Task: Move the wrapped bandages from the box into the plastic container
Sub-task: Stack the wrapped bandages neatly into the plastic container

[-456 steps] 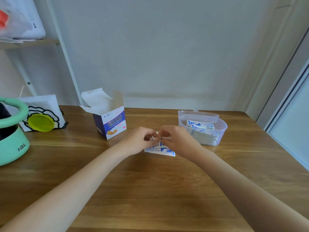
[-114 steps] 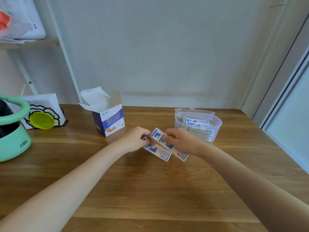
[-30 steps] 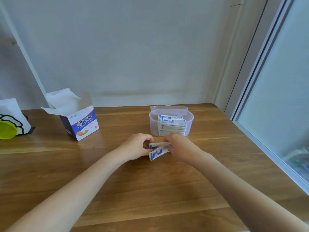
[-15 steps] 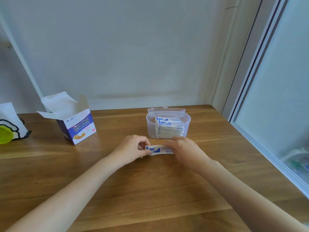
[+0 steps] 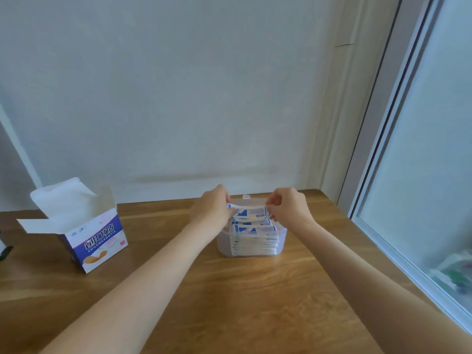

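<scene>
A small bundle of wrapped bandages (image 5: 251, 213), white with blue print, hangs just above the clear plastic container (image 5: 222, 245). My left hand (image 5: 213, 212) pinches its left end and my right hand (image 5: 288, 209) pinches its right end. Inside the container a thick stack of wrapped bandages (image 5: 254, 240) stands piled up to the rim. The open purple and white bandage box (image 5: 95, 241) sits on the wooden table at the left, its white flaps raised; its inside is hidden.
The wooden table (image 5: 242, 302) runs to a wall behind and a window frame (image 5: 398, 251) along the right edge. A dark object (image 5: 3, 251) peeks in at the far left edge.
Both hands lifted the bundle of bandages off the table and carried it away from me to just over the container. The view also shifted right and closer.
</scene>
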A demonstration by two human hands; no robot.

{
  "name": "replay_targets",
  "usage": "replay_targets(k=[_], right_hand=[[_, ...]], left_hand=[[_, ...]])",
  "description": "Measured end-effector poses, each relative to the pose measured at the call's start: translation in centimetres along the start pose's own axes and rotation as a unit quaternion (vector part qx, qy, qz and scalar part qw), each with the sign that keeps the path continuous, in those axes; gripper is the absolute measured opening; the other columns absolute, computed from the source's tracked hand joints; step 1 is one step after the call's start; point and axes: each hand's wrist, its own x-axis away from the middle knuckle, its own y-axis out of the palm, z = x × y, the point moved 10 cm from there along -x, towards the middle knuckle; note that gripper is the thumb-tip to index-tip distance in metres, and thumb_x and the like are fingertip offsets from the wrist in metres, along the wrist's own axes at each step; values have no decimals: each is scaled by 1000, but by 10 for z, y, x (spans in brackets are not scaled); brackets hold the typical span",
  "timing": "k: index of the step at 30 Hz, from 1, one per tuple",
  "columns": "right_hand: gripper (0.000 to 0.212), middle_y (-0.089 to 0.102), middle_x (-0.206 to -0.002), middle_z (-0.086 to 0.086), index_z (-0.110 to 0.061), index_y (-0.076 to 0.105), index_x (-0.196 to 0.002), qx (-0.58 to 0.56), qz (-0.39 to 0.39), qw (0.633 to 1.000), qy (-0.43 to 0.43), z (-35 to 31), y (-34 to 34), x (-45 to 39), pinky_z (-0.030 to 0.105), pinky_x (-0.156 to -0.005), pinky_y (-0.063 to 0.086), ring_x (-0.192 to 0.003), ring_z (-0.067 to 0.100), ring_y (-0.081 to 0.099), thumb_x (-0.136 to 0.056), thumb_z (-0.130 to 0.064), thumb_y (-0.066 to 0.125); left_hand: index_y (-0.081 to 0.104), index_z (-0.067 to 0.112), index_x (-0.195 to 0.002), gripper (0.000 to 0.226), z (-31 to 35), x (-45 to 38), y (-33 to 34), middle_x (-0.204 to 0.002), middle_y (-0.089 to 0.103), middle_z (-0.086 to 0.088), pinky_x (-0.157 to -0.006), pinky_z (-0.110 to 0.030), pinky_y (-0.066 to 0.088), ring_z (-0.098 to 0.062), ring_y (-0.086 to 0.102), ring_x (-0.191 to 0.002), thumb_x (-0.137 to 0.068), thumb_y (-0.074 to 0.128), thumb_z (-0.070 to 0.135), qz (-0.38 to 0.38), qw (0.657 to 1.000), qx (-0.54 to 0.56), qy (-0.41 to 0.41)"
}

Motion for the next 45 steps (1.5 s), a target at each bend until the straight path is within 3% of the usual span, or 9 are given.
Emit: replay_targets(k=[10, 17, 20, 27, 30, 33, 38, 42, 45], right_hand=[[31, 61, -100, 13, -3, 60, -102, 184, -31, 982, -38, -14, 15, 1, 34, -72, 51, -87, 29, 60, -84, 10, 39], [20, 41, -69, 3, -6, 51, -81, 304, -87, 946, -71, -26, 24, 16, 27, -54, 36, -63, 21, 44, -82, 13, 43], [36, 36, -62, 0, -14, 31, -60, 302, -113, 945, -60, -23, 29, 16, 21, -43, 25, -50, 13, 33, -84, 10, 41], [34, 36, -62, 2, -11, 29, -60, 317, -80, 944, -42, -30, 13, 15, 26, -50, 33, -58, 20, 42, -84, 10, 41], [15, 53, -74, 4, -7, 47, -80, 293, -69, 954, -14, -30, -4, 7, 29, -64, 41, -71, 26, 56, -86, 1, 37], [17, 71, -85, 10, -8, 51, -88, 224, -164, 960, 43, -13, 5, 6, 26, -58, 46, -48, 21, 62, -89, -5, 33], [29, 47, -71, 7, -5, 45, -85, 225, -248, 940, 68, -1, 25, 21, 12, -31, 30, -33, 12, 56, -99, -23, 28], [42, 31, -62, 3, -3, 43, -127, 218, -251, 941, 59, -5, 31, 27, 12, -30, 30, -40, 11, 55, -101, -30, 25], [36, 38, -61, 4, -7, 49, -114, 216, -243, 944, 54, -5, 30, 25, 16, -34, 34, -40, 12, 55, -100, -30, 25]], left_hand=[[50, 10, -106, 27, 28, 2, 8, -104, 61, -6, -63, -30, 35, -24, 57, -90, -93, 51, 34, -21, 974, -213, 78], [52, 9, -108, 27, 28, 3, 14, -106, 61, -6, -63, -29, 35, -22, 52, -84, -95, 47, 33, -55, 972, -214, 77], [53, 9, -111, 28, 31, 3, 17, -105, 61, -6, -63, -28, 36, -22, 55, -86, -98, 41, 31, -56, 971, -217, 83], [56, 10, -93, 22, 24, -2, 6, -88, 59, -5, -62, -29, 36, -23, 51, -77, -96, 37, 20, -40, 973, -215, 71], [52, 12, -76, 33, 9, -10, 4, -82, 68, -3, -65, -29, 42, -23, 59, -78, -98, 34, 29, -66, 985, -154, 34], [60, 8, -88, 42, 3, -11, 7, -65, 61, -3, -65, -27, 41, -20, 52, -61, -99, 30, 35, -115, 989, -96, -1], [60, 6, -94, 54, 12, 10, 17, -50, 44, -4, -47, -22, 31, -15, 37, -42, -101, 20, 41, -211, 972, -104, -18], [58, 3, -111, 58, 11, 18, 24, -52, 42, -4, -49, -23, 32, -14, 37, -44, -101, 16, 42, -243, 965, -94, -31], [60, 5, -102, 57, 8, 14, 23, -50, 42, -4, -50, -23, 33, -14, 37, -43, -100, 17, 43, -225, 969, -99, -30]])
